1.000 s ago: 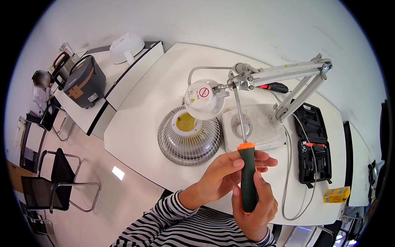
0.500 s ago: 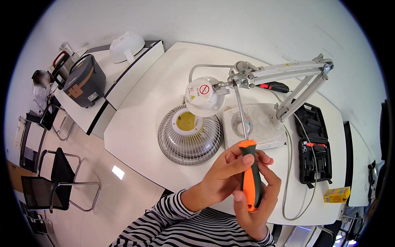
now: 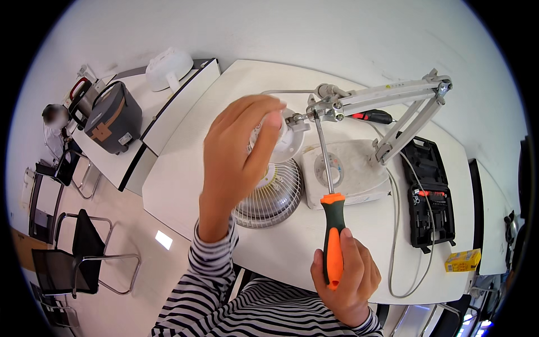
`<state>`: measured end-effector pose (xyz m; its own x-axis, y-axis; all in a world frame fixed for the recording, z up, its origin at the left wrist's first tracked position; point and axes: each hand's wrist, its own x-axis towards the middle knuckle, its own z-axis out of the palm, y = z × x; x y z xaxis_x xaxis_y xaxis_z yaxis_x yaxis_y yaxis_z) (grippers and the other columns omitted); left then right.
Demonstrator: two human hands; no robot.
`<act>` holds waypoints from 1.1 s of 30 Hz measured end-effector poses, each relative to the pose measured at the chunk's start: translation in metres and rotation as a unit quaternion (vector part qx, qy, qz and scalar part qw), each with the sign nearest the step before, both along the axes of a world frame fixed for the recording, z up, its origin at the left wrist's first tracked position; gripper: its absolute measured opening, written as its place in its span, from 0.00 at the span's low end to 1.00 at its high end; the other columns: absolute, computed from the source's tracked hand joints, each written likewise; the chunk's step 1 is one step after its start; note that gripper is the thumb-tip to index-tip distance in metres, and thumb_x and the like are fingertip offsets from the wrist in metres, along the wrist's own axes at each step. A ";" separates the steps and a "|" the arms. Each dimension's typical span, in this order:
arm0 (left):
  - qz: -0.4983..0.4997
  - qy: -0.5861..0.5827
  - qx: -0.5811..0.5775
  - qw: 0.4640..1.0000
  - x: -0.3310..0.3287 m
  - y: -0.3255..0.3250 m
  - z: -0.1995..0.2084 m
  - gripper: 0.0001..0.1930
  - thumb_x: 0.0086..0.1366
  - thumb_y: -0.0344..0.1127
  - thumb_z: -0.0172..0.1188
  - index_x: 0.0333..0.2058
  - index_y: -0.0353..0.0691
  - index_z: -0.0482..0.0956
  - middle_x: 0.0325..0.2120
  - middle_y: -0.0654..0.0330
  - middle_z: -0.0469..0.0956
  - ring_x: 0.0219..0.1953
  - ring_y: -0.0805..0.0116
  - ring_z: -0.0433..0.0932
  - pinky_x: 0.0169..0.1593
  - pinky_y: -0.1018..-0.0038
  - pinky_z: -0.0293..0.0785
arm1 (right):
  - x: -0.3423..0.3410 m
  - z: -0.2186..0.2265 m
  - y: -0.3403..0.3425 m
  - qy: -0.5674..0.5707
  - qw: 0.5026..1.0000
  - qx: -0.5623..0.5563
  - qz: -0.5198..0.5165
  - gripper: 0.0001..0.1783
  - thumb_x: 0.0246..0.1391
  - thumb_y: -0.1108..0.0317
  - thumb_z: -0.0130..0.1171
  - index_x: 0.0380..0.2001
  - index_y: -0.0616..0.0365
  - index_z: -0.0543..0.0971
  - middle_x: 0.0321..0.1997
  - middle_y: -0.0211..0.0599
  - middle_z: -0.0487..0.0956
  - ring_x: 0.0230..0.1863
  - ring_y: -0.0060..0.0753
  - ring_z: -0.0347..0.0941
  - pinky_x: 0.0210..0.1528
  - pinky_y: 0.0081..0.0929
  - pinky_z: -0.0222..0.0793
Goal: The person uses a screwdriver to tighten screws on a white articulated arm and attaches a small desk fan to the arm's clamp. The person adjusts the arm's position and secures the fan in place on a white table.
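Note:
My left hand (image 3: pixel 238 143) curls over the round white lamp holder (image 3: pixel 291 143) at the end of the jointed arm (image 3: pixel 387 95), covering most of its face. In my right hand (image 3: pixel 351 275) is the orange and dark green handle of a screwdriver (image 3: pixel 332 238). Its long metal shaft slants up and away, with the tip at a metal joint (image 3: pixel 315 112) beside the holder; exact seating is too small to tell. Under the holder, a wire-caged lamp shade (image 3: pixel 272 202) sits face down on the white table, partly hidden by my left hand and wrist.
The arm's white base (image 3: pixel 348 194) stands beyond the screwdriver, its grey cable looping right. A red and black tool (image 3: pixel 373 116) lies behind it. To the right are an open black tool case (image 3: pixel 429 216) and a yellow carton (image 3: pixel 463 260). A dark cooker (image 3: pixel 115 118) stands far left.
My left hand has left the screwdriver and moved up and left onto the lamp holder. My right hand has stayed on the handle, which has shifted slightly left.

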<state>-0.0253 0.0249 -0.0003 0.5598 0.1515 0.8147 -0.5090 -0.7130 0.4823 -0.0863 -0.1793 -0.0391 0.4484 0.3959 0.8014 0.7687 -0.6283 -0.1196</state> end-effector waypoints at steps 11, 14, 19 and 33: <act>0.051 0.005 0.128 0.990 0.016 -0.026 -0.011 0.03 0.50 0.28 0.56 0.23 0.34 0.73 0.20 0.60 0.73 0.21 0.67 0.70 0.24 0.75 0.64 | -0.016 0.029 -0.009 0.097 0.984 -0.089 -0.120 0.24 0.42 0.74 0.59 0.45 0.73 0.68 0.26 0.45 0.73 0.22 0.33 0.71 0.17 0.22 0.65; 0.077 -0.067 0.150 0.983 0.016 -0.025 -0.019 0.07 0.46 0.32 0.60 0.21 0.36 0.72 0.18 0.63 0.69 0.19 0.68 0.68 0.23 0.75 0.63 | -0.018 0.049 -0.009 0.108 0.990 -0.015 -0.090 0.18 0.43 0.76 0.60 0.40 0.67 0.73 0.34 0.43 0.77 0.26 0.36 0.74 0.24 0.24 0.70; 0.120 -0.029 0.168 0.978 0.012 -0.026 -0.024 0.08 0.46 0.30 0.60 0.25 0.35 0.73 0.22 0.61 0.73 0.22 0.66 0.71 0.25 0.75 0.66 | -0.010 0.042 -0.024 0.382 0.908 0.170 -0.016 0.21 0.46 0.67 0.57 0.43 0.69 0.71 0.24 0.43 0.74 0.21 0.26 0.69 0.21 0.18 0.63; -0.008 0.017 0.179 0.984 0.009 -0.011 -0.010 0.12 0.42 0.31 0.63 0.28 0.34 0.74 0.26 0.58 0.75 0.28 0.63 0.73 0.32 0.73 0.67 | 0.009 0.054 -0.041 0.230 0.969 -0.080 -0.032 0.26 0.36 0.78 0.61 0.44 0.70 0.70 0.28 0.44 0.75 0.23 0.30 0.72 0.23 0.22 0.67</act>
<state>-0.0160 0.0141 -0.0106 0.5875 -0.1506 0.7951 -0.5092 -0.8324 0.2186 -0.0775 -0.2200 0.0145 0.7709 0.4592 0.4414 0.6168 -0.7113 -0.3371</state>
